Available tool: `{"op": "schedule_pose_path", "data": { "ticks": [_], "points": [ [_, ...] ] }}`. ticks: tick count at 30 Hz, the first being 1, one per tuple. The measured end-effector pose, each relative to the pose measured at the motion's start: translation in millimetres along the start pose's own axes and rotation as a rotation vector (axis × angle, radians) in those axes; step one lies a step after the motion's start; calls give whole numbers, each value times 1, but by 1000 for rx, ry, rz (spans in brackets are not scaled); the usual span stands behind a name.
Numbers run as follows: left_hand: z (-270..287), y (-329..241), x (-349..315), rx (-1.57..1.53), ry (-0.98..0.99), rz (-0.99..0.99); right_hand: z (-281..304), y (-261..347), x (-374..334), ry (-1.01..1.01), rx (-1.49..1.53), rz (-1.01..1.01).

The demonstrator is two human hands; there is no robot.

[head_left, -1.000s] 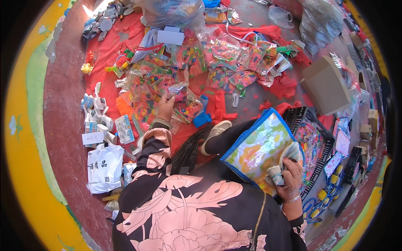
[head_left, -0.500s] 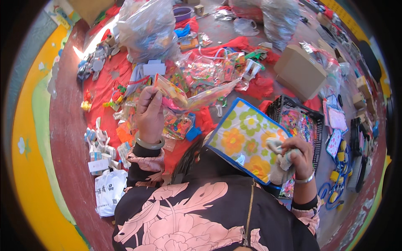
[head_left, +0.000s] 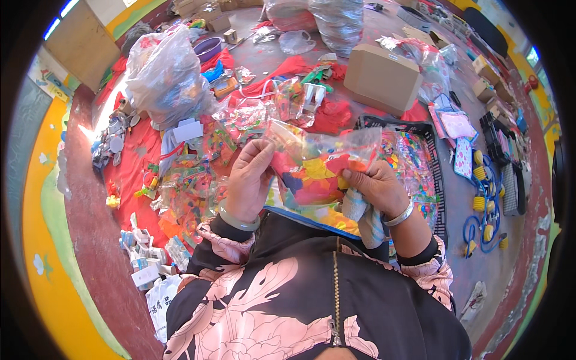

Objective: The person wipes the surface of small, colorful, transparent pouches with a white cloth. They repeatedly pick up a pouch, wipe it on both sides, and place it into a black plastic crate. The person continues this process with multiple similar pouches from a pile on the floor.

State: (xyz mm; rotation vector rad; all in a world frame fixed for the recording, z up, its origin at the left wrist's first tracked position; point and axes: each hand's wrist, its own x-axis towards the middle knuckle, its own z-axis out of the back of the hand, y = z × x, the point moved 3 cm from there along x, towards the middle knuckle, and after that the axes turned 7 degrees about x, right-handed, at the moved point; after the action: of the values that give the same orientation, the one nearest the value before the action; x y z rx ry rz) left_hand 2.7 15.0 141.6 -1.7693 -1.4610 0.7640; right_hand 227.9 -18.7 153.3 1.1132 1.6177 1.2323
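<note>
A clear plastic bag (head_left: 315,174) with flat pieces in yellow, red, pink and blue is stretched between my two hands. My left hand (head_left: 249,180) pinches its left edge between thumb and fingers. On the other side, my right hand (head_left: 378,189) grips the right edge and also keeps hold of a greyish cloth (head_left: 363,219), which hangs below the fingers. Under the bag, across my lap, lies a flower-patterned mat (head_left: 336,219) with a blue border, mostly hidden by the bag and hands.
A black crate (head_left: 441,180) of packed colourful bags stands to my right. Beyond it are a cardboard box (head_left: 384,78) and blue cords with yellow parts (head_left: 486,204). A red cloth (head_left: 135,180) strewn with small goods spreads left, with a big plastic sack (head_left: 165,78) behind.
My right hand has moved from the mat's right side to the bag's right edge, bringing the cloth along. The bag now faces me, held by both hands. My view has shifted.
</note>
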Motion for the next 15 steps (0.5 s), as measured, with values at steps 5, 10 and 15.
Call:
{"op": "schedule_pose_path", "data": {
  "ticks": [5, 10, 15],
  "points": [
    [1, 19, -6, 298, 84, 263, 13, -6, -14, -131, -12, -21],
    [5, 28, -5, 309, 147, 442, 22, -12, -19, -218, -221, 68],
    [7, 29, -4, 335, 136, 350, 33, -12, -22, -264, -289, 44]
  ]
}}
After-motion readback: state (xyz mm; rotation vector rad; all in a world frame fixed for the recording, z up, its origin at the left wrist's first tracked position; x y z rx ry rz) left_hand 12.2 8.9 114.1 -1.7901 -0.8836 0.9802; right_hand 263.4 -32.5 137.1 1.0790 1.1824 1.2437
